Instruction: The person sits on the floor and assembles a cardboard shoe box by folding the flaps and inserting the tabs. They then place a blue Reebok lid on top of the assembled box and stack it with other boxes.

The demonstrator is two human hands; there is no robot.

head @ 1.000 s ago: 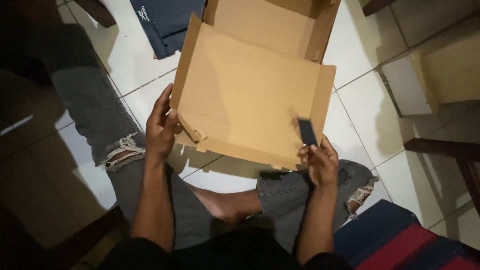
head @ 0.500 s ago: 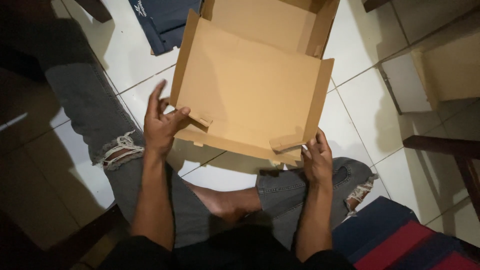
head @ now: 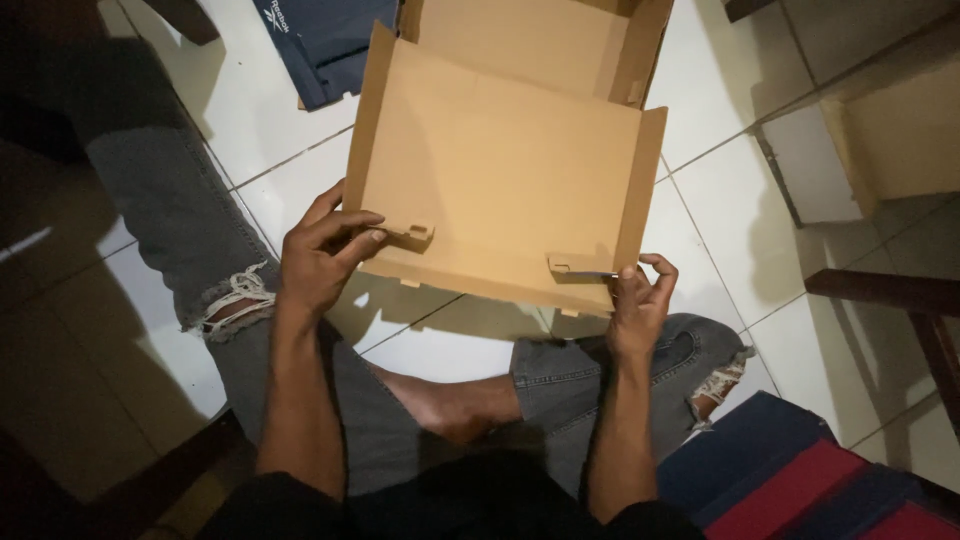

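Note:
A flat brown cardboard box [head: 500, 170], partly folded up, is held above my lap with its side walls raised. My left hand [head: 322, 250] grips the near left corner, fingers pressing a small folded tab. My right hand [head: 638, 300] pinches the near right corner, thumb and fingers on the other tab by the right wall. The box's far part, with a taller back wall, lies beyond toward the top of the view.
I sit on a white tiled floor with legs in torn grey jeans [head: 200, 260]. A dark blue cloth [head: 330, 35] lies behind the box, another cardboard piece [head: 880, 140] at right, a blue and red mat [head: 800, 480] at lower right, dark wooden furniture [head: 900, 300] nearby.
The dark flap my right hand held upright a second ago is folded down into the box. My left hand's fingers have closed onto the left tab. The box sits slightly nearer.

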